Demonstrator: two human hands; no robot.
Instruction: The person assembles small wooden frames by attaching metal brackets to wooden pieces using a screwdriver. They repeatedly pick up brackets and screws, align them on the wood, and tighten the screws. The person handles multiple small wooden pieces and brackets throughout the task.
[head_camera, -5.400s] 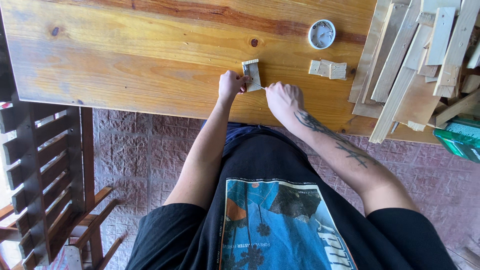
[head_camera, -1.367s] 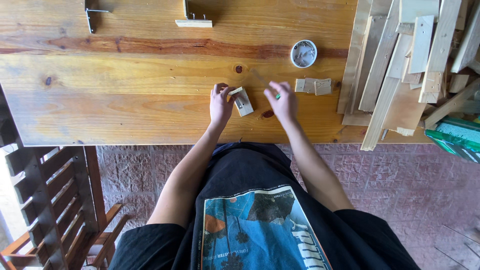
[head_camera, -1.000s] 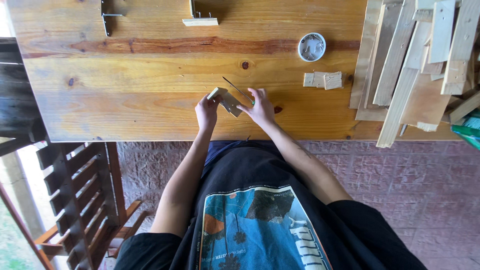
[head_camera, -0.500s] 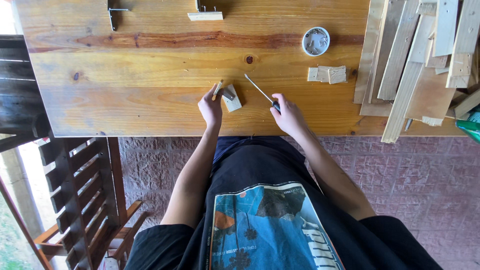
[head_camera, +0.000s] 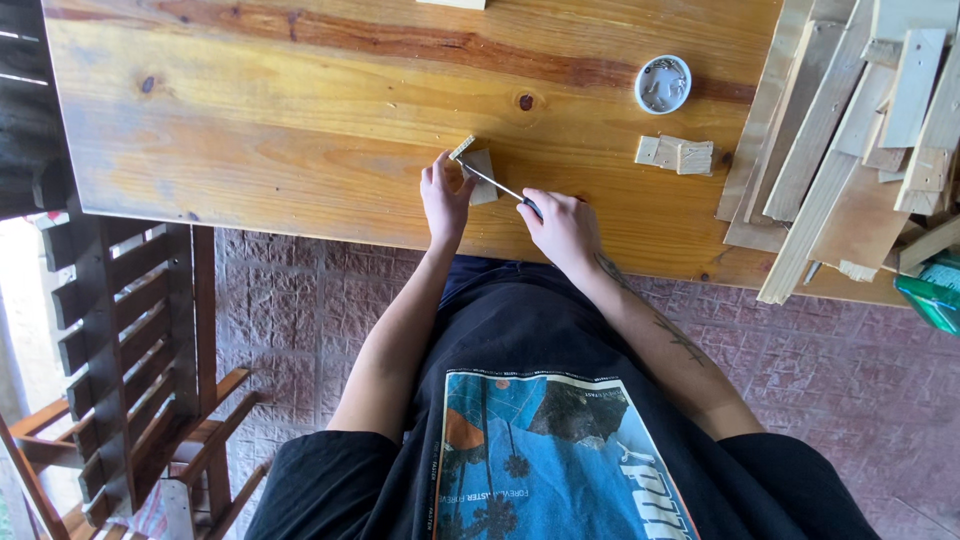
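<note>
Right hand: my right hand (head_camera: 566, 226) sits closest to me at the table's near edge, fingers curled tight round the dark handle of a thin metal tool (head_camera: 492, 183), looks like a small screwdriver tbh.
Tool: the shaft slants up and left, tip against the small wood block (head_camera: 480, 172).
Left hand: my left hand (head_camera: 445, 192) is just left of the block, fingers pinched on it so it stays put on the table (head_camera: 300, 130).
Block: lying flat on the tabletop, right between both hands, near the front edge.
Off to the right: a couple of little wood scraps (head_camera: 676, 155) lying together, well apart from the block.
Further back: a small round white tin (head_camera: 663, 84), can't tell what's inside.
Far right: a heap of wooden slats (head_camera: 850, 140) hanging over the table's end.
</note>
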